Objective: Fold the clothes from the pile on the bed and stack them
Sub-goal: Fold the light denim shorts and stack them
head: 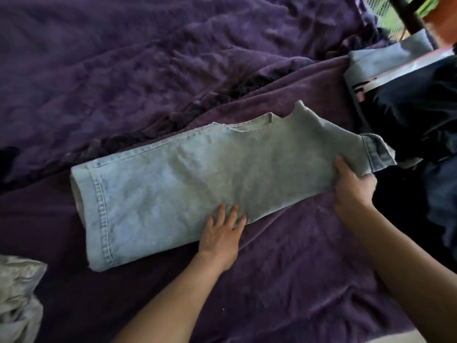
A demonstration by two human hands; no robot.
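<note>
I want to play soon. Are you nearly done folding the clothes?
Not yet. The jeans already lie doubled over on the purple blanket. The left hand presses them flat while the right hand grips their right end. Still to do: the dark clothes heaped at the right and the crumpled grey garment at lower left.

Left hand [222,233] presses flat on pale jeans [188,179] on the purple blanket [148,58]; right hand [352,184] grips their end.

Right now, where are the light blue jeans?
In the head view, the jeans lie across the middle of the purple blanket, left hand flat on their near edge, right hand gripping their right end.
</note>
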